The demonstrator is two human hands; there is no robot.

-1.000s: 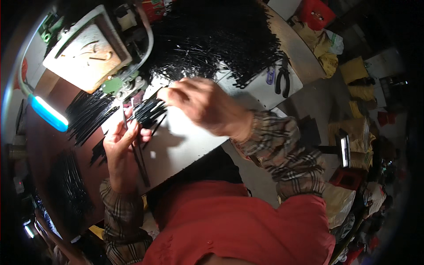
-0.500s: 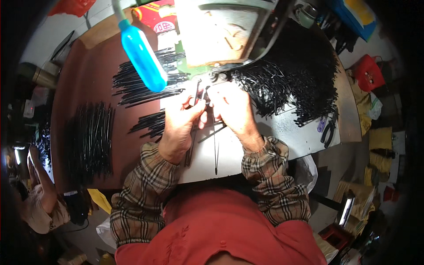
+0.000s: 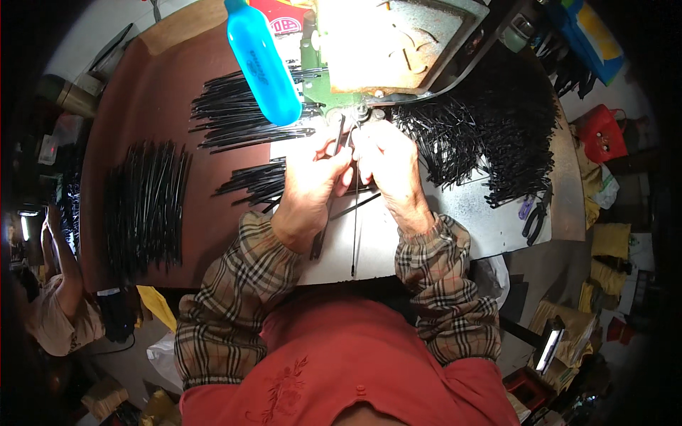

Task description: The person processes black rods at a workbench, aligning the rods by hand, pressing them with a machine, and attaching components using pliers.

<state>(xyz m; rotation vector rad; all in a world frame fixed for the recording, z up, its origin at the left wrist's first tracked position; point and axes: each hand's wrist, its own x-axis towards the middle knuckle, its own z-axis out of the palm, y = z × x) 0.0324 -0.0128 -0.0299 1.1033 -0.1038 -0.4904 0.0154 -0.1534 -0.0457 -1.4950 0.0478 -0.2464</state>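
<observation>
Both of my hands work close together at the near side of a lit machine (image 3: 444, 32). My left hand (image 3: 307, 190) is closed round a few thin black strips (image 3: 321, 238), whose ends stick out above and below the fingers. My right hand (image 3: 392, 162) pinches the upper part of another slim black strip (image 3: 354, 238), which hangs down between the hands toward the table edge. Glare at the fingertips hides just how the strip meets the machine. Bundles of similar black strips (image 3: 245, 110) lie left of my hands.
A large heap of black strips (image 3: 490, 121) fills the right side of the table. Another bundle (image 3: 145, 206) lies on the brown surface at left. A blue bottle-shaped object (image 3: 263, 67) hangs over the table. Pliers (image 3: 536, 220) lie near the right edge. A co-worker (image 3: 64, 305) is at far left.
The view has shifted, so the table and machine sit differently in the picture. Both hands stay at the machine, still holding black strips.
</observation>
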